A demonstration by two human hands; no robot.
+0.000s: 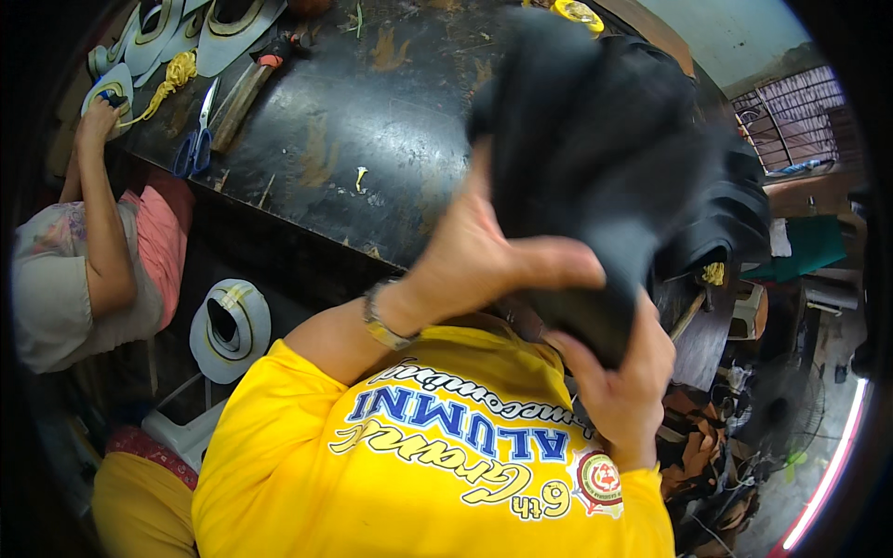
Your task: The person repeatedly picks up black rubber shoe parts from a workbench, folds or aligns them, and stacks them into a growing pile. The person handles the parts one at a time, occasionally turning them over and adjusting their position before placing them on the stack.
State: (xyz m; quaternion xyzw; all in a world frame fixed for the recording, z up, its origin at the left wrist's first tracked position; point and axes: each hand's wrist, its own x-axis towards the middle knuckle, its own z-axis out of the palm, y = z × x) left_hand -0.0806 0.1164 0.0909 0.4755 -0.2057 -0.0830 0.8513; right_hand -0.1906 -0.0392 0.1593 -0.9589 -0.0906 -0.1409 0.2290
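Observation:
A large, soft-looking black piece [605,139] is raised in front of me over the table. Motion smears it, and I cannot tell its exact kind. My left hand [507,256] grips its near left side, thumb laid across the front and the other fingers partly hidden; a band circles that wrist. Lower down, my right hand [628,372] closes around the narrower near end, its thumb pressed on the black surface.
The dark table [372,177] bears blue-handled scissors [197,139], a wooden-handled tool [244,104] and yellow cord [172,79]. A co-worker's hand [98,121] holds a pale oval piece at left. More black pieces [721,223] lie right. A pale ring-shaped piece [251,316] rests below the table edge.

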